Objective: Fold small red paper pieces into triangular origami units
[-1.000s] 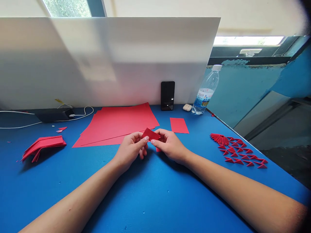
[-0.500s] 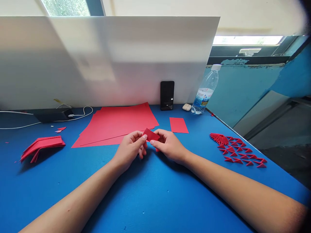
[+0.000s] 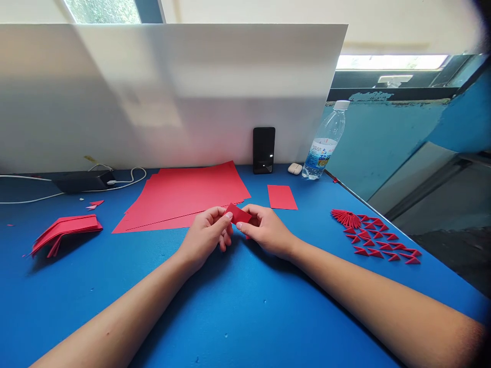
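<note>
Between my hands is a small folded piece of red paper, held above the blue table. My left hand pinches its left end between thumb and fingers. At the right end, my right hand grips it with the thumb in front and fingers behind. Part of the paper is hidden behind the right fingers. Just beyond my hands lie large red paper sheets in a loose stack, and a single red paper rectangle rests to their right.
Folded red strips and paper scraps lie left, near a black power box with white cables. Several red folded triangles sit right. A phone, a white case and a tilted water bottle stand at the back.
Hardly anything differs. Both hands keep their hold on the folded paper, with only a slight shift of the right thumb and a tiny shift of the whole view.
</note>
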Available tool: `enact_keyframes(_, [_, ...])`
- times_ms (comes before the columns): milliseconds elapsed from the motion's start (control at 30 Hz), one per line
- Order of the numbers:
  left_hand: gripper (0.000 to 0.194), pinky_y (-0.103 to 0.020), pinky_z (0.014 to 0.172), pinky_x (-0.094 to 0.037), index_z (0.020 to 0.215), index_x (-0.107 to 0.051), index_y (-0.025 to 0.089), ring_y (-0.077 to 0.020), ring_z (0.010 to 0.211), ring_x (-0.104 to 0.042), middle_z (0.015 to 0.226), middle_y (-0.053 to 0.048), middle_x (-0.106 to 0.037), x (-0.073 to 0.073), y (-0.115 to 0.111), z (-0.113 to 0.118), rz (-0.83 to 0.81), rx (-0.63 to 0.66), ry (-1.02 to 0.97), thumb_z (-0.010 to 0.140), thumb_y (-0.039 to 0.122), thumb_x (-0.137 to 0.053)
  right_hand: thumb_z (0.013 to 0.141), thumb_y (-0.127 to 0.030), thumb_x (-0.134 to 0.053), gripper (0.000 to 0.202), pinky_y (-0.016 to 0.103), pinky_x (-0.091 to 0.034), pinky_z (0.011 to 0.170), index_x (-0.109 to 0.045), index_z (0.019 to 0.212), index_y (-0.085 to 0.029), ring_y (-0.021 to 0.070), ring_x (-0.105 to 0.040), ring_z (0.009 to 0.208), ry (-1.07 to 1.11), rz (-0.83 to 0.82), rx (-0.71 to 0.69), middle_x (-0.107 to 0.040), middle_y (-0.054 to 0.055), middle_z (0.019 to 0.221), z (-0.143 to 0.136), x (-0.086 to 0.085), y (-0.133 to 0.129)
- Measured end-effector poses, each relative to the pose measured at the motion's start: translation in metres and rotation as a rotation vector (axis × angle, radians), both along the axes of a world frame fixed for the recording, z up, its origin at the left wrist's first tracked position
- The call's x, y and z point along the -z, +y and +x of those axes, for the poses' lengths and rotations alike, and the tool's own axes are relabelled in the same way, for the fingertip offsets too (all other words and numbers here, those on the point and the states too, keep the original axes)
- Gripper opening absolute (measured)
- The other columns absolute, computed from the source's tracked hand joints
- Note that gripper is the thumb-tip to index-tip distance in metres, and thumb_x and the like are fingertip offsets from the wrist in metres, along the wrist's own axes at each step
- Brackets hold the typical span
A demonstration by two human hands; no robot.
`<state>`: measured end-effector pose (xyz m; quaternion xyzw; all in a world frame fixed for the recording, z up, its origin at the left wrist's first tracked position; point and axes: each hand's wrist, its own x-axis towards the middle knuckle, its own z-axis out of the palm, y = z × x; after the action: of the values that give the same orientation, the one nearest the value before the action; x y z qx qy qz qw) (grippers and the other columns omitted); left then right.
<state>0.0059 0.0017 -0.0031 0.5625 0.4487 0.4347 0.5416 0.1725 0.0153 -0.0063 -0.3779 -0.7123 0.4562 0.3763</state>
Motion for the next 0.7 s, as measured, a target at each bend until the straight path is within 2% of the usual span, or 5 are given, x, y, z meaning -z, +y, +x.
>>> enact_keyframes(700, [0.024, -0.017, 0.04, -0.04, 0.081, -0.054, 0.015, -0.0067, 0.043, -0.051, 0.062, 0.003, -0.056, -0.0023, -0.0016, -0.0001, 0.001, 0.017, 0.013, 0.084, 0.038, -0.057, 0.08, -0.026, -0.058, 0.01, 0.024, -0.038, 0.058, -0.055, 0.083, -0.017, 0.0109, -0.051, 0.061, 0.038, -0.01, 0.004, -0.055, -0.002, 0.071, 0.0007, 0.0006, 0.0])
